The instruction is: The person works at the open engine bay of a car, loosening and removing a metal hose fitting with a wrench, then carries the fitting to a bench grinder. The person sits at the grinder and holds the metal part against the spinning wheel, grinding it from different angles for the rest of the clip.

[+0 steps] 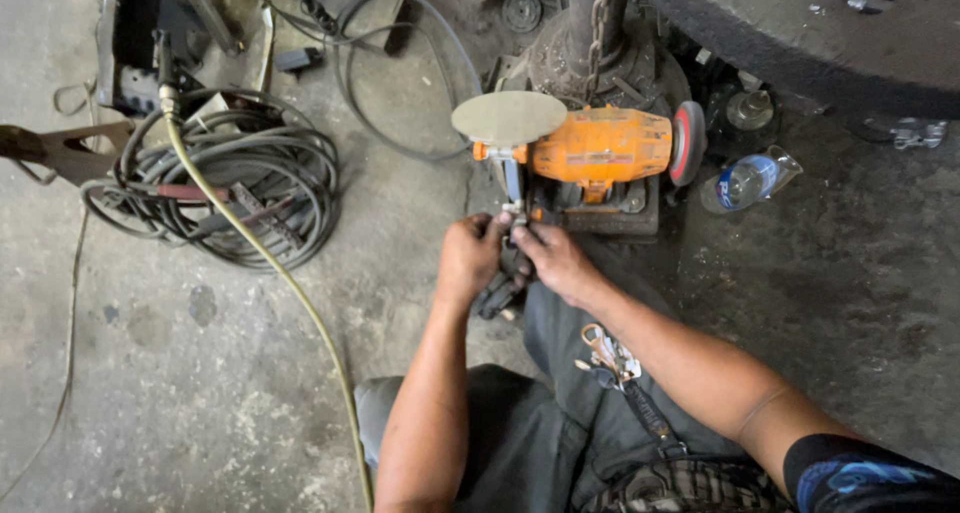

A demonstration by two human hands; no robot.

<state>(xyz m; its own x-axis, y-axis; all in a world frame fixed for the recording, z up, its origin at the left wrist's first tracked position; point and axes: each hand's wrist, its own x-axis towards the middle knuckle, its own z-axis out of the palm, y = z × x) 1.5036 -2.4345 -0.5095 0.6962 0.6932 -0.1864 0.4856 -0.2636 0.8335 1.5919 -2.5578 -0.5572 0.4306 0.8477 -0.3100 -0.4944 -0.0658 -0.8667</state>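
Head view: both hands meet at the grinder's [598, 153] left end — left hand [470, 256] and right hand [556, 261] clenched together on a small dark part [503, 291], mostly hidden by the fingers. Grinder sits on the floor [200, 393], beside coiled cables [235, 178] — a bottle [748, 180] lies right.

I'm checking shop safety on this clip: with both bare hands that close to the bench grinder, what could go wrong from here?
1. The left hand and right hand hold a small dark part right at the orange bench grinder; bare fingers could slip into a wheel.
2. The keys dangling at the waist could snag.
3. The coiled cables and yellow hose beside the person might trip someone.
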